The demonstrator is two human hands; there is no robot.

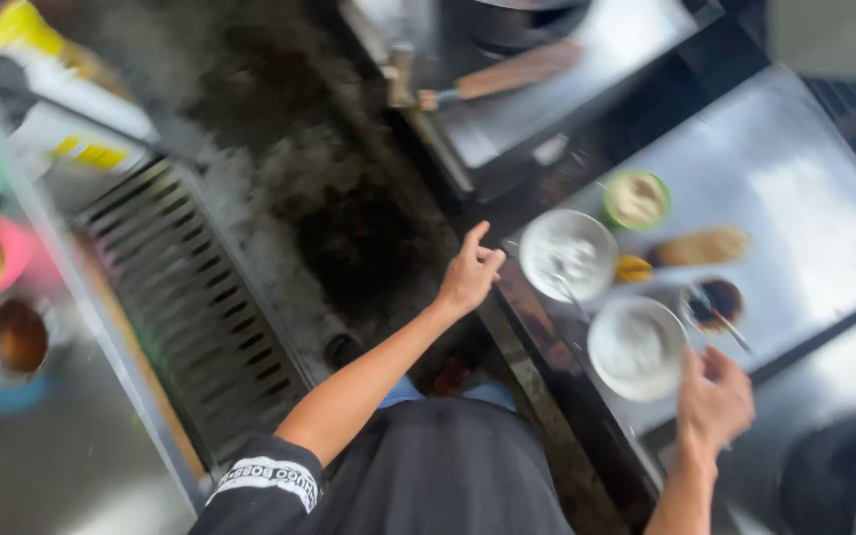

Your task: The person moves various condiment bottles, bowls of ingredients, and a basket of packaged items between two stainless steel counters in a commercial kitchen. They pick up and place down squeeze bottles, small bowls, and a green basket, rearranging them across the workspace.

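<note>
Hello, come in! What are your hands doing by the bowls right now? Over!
Left hand open in the air, holding nothing. Right hand at the rim of the near white bowl, grip unclear. Second white bowl with spoon just beyond.

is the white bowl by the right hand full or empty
Not empty: the white bowl beside the right hand holds a pale, whitish filling. How deep it goes cannot be told; the picture is blurred.

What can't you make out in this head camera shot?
- Right hand: blur hides whether it grips the near white bowl.
- Far white bowl: contents smeared.
- Dark round pot: cut off by the bottom corner.
- Left hand: fingers raised, holding nothing.
</note>
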